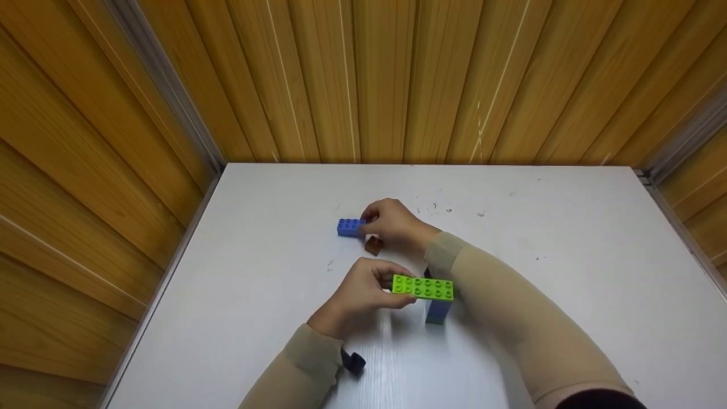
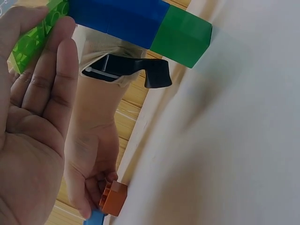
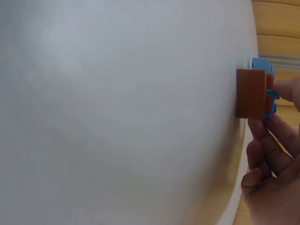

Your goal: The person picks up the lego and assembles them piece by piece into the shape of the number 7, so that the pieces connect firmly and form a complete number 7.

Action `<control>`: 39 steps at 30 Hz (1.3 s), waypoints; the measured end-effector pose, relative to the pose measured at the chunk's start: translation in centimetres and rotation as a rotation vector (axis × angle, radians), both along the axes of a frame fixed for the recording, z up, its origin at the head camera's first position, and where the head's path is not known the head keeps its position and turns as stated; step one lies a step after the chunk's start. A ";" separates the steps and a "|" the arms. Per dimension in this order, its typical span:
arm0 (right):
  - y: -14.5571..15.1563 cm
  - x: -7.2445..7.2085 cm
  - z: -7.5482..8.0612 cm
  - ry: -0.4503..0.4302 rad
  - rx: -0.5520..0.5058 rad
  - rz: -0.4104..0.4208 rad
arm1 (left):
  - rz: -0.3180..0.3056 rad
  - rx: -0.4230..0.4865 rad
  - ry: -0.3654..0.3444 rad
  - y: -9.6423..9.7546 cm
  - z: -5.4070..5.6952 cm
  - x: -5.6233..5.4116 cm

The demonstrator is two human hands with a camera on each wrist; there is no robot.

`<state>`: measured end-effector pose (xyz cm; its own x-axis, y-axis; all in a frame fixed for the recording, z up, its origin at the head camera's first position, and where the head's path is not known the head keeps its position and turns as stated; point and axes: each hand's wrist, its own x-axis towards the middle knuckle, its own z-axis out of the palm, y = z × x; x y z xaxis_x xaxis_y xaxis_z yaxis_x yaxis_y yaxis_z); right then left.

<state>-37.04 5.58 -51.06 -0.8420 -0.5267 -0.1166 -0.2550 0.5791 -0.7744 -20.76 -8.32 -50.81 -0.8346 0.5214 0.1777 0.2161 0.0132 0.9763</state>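
Note:
My left hand (image 1: pixel 363 288) pinches one end of a long lime-green building brick (image 1: pixel 425 287) between thumb and fingers. Beneath that brick's far end stands a column of blue bricks (image 2: pixel 117 18) with a green brick (image 2: pixel 183 35) at its bottom. Whether this column touches the table, I cannot tell. Farther away, my right hand (image 1: pixel 395 220) grips the right end of a loose blue brick (image 1: pixel 348 227), its thumb and fingers on opposite sides. A small orange-brown brick (image 1: pixel 374 245) sits on the table just in front of it, partly covering the blue one in the right wrist view.
The white table (image 1: pixel 272 227) meets wood-patterned panels (image 1: pixel 375 85) at the back and left. My right forearm (image 1: pixel 511 301) reaches across beside the brick column. Black straps hang at both wrists, one (image 1: pixel 355 363) near the left sleeve.

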 end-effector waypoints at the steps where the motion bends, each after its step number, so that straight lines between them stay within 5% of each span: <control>1: 0.3 -0.1 0.1 0.018 0.000 -0.010 | 0.000 -0.001 -0.003 0.0 0.0 0.0; 12: 6.2 0.1 1.1 0.123 -0.084 -0.131 | 0.019 -0.021 -0.061 0.6 0.1 -0.4; 24: 13.2 4.1 3.1 0.155 -0.139 -0.207 | 0.067 -0.049 -0.089 0.8 0.1 -1.3; 39: 15.5 9.3 5.2 0.227 -0.211 -0.187 | 0.092 -0.001 -0.135 1.0 0.0 -1.8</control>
